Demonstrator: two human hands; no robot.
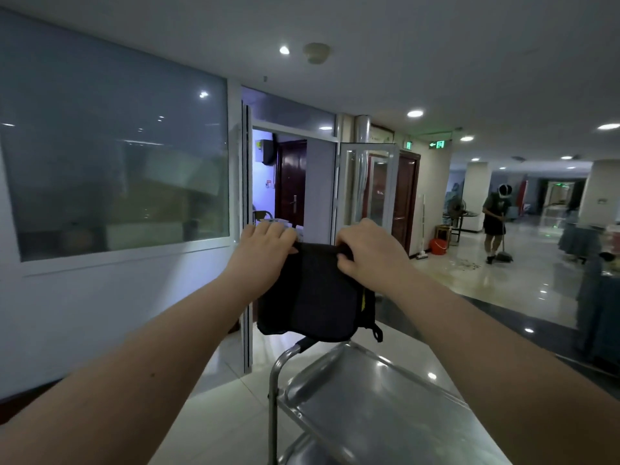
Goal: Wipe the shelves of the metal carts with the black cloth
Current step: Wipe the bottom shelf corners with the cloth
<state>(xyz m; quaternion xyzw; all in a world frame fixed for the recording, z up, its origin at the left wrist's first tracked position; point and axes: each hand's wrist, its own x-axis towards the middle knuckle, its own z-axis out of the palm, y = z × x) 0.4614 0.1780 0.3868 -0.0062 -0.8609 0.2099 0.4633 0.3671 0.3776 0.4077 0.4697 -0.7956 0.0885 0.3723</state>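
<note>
2 hands hold the black cloth up in the air over the far end of the metal cart. The left hand grips its upper left corner with curled fingers, and the right hand pinches the upper right edge. The cloth hangs folded, with a yellow strip near its right side. Down the hall, 1 person sweeps near an orange bucket.

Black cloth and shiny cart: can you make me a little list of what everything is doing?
black cloth: held up by its top edge, hanging down
left hand: grips the cloth's top left corner
right hand: pinches the cloth's top right corner
metal cart: below the cloth, top shelf shiny
far away: a person sweeps the floor with a broom
</note>
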